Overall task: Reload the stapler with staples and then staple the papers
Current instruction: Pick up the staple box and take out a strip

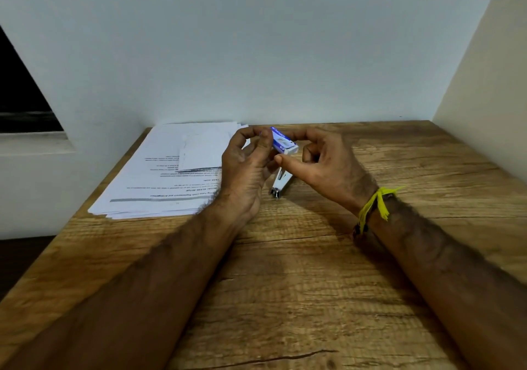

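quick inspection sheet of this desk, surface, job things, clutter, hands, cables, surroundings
surface: wooden table, grain and cracks visible.
job's things: staple box, blue and white, held above the table between both hands; stapler lying on the table below it; papers stacked at the left, a smaller folded sheet on top.
clutter: nothing seen.
grippers: left hand and right hand both grip the box; yellow thread on the right wrist.
cables: nothing seen.
surroundings: pale wall behind, side wall at right, dark window at left.
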